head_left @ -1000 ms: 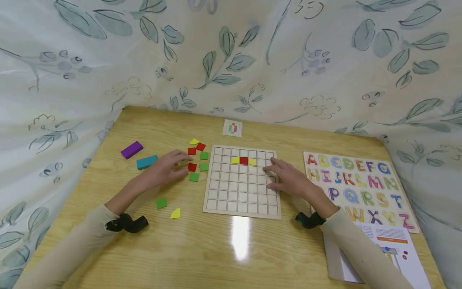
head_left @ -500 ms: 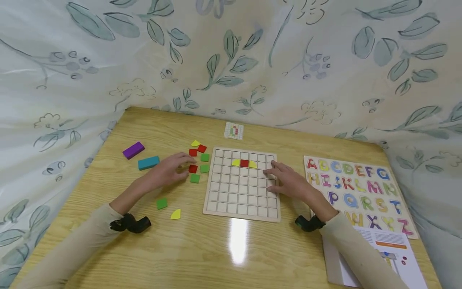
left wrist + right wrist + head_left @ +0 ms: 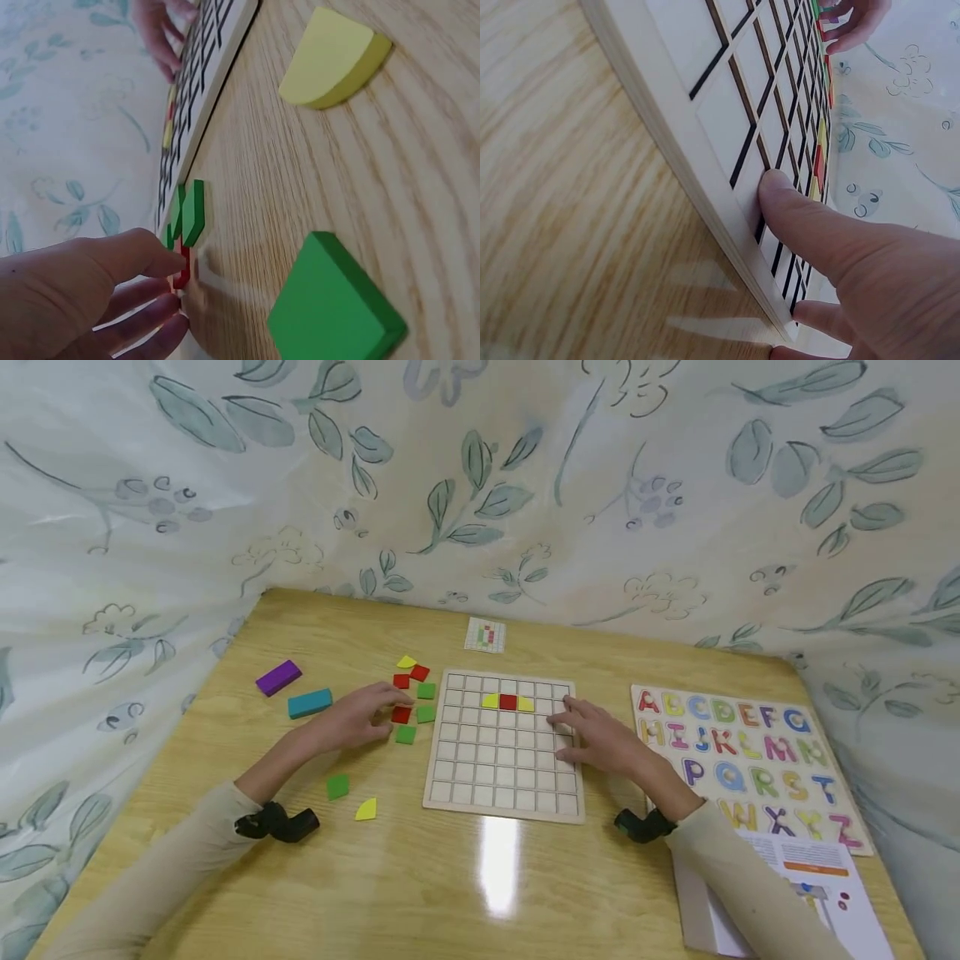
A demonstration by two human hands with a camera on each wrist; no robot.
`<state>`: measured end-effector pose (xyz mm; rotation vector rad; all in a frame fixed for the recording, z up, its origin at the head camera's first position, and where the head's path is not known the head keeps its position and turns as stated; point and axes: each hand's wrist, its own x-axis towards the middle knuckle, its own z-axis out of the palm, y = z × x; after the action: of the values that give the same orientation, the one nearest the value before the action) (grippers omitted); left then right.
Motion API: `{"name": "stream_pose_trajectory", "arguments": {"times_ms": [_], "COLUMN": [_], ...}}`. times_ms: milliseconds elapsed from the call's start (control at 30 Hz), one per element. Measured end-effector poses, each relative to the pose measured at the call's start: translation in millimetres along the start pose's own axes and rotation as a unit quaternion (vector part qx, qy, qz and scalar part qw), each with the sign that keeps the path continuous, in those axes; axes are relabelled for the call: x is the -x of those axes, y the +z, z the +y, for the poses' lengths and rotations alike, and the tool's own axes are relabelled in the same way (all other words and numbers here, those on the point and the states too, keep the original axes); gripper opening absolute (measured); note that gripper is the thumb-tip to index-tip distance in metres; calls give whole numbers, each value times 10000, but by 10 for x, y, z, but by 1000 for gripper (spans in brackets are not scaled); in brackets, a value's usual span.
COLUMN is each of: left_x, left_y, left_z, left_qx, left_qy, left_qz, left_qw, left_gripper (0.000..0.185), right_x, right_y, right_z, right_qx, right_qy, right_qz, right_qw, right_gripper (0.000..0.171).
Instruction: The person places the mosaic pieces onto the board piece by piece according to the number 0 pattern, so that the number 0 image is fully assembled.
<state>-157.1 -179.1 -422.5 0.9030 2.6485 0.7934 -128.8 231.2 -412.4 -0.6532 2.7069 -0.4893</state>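
Observation:
My left hand (image 3: 362, 718) hovers over the loose tiles left of the grid board (image 3: 504, 802), thumb and fingers apart. A red square tile (image 3: 401, 716) lies between its thumb and fingertips; in the left wrist view the thumb tip overlaps that red tile (image 3: 184, 271), and contact cannot be judged. Around it lie green square tiles (image 3: 426, 714) and more red ones. On the board, a red square (image 3: 507, 702) sits between two yellow quarter-round tiles (image 3: 491, 701). My right hand (image 3: 600, 739) rests on the board's right edge, its thumb (image 3: 776, 184) touching a cell.
A small pattern card (image 3: 485, 635) lies behind the board. Purple (image 3: 278, 678) and blue (image 3: 310, 703) blocks are at left. Nearer lie a green tile (image 3: 338, 787) and a yellow quarter-round (image 3: 366, 810). At right are an alphabet board (image 3: 735, 760) and a printed box (image 3: 847, 902).
My left hand has shifted slightly to the right over the red tile. The right hand stays on the board's edge; the whole view has tilted a little.

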Motion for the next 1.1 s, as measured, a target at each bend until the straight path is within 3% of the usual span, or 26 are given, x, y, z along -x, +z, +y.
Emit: {"name": "stream_pose_trajectory", "arguments": {"times_ms": [300, 467, 733, 900, 1000, 1100], "left_x": [-8, -10, -25, -26, -77, -247], "left_y": [8, -12, -3, -13, -20, 21], "left_z": [-13, -16, -70, -62, 19, 218], "left_qx": [-599, -574, -492, -641, -736, -678], "left_qy": [253, 192, 215, 200, 246, 457], "left_qz": [-204, -250, 78, 195, 381, 576], "left_qw": [9977, 9979, 9985, 9976, 9963, 9950], "left_gripper": [48, 46, 29, 28, 27, 25], "right_x": [1, -22, -41, -44, -40, -24], "right_y": [20, 34, 15, 17, 19, -1], "right_z": [-12, -12, -3, -11, -15, -3], "right_qx": [72, 108, 137, 98, 80, 133], "right_qy": [-25, -68, -53, -77, -51, 19], "right_qz": [4, -5, -48, -24, -55, -53], "right_qw": [10000, 9999, 9999, 9999, 9999, 9999], "right_gripper": [54, 54, 53, 53, 53, 53]}}
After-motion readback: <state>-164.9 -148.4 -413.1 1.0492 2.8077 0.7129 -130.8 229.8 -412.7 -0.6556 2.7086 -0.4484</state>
